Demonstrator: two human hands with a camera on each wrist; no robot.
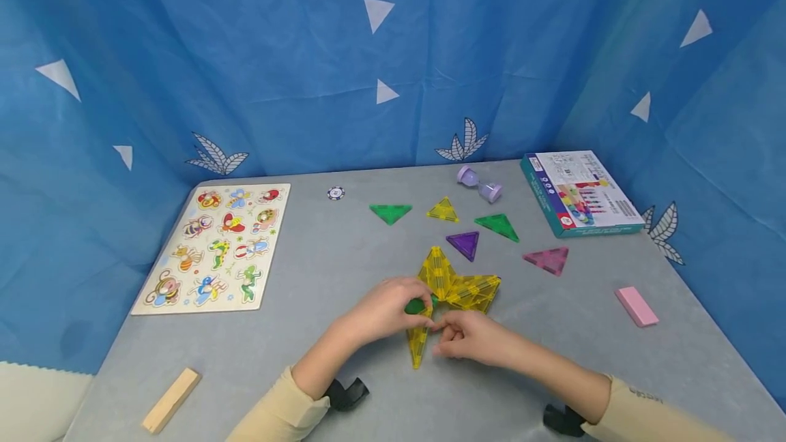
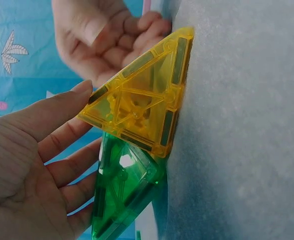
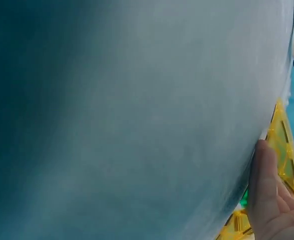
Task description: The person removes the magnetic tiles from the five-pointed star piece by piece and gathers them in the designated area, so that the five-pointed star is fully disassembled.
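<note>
The left hand [image 1: 387, 309] reaches in from the near left, thumb and fingers around the near yellow tile [image 2: 149, 85] of a pointed yellow cluster [image 1: 469, 290], right of centre on the tabletop [image 1: 344, 251] — its grip is clamped on that tile's corner. The right hand [image 1: 474, 338] comes from the near right, fingers bent inward; whether its grip pinches anything, I cannot tell. The left hand partly hides a green tile [image 2: 124, 177] — both sleeves [image 1: 284, 406] are cut off on the near side.
</note>
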